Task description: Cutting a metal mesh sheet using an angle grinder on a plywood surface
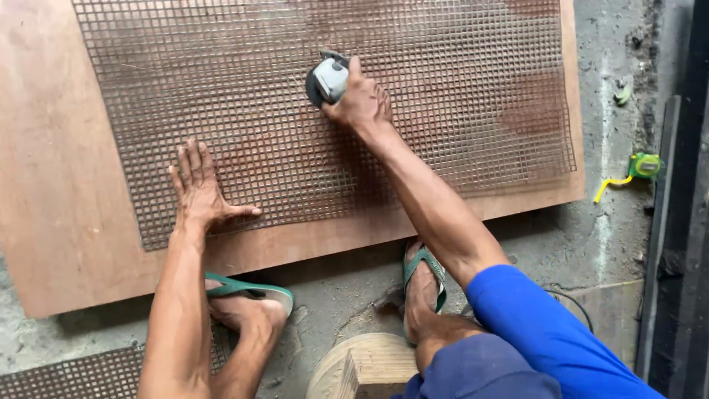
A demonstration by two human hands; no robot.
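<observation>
Right hand (pixel 363 102) clamped round the grinder (pixel 326 78) far up the mesh (pixel 458 89); left hand (pixel 196 186) nearer, fingers (pixel 193 157) spread flat, empty, pinning its near edge.

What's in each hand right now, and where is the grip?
Right hand grips a small grey power tool by its rear body. Left hand holds nothing; it presses flat on the wire mesh.
</observation>
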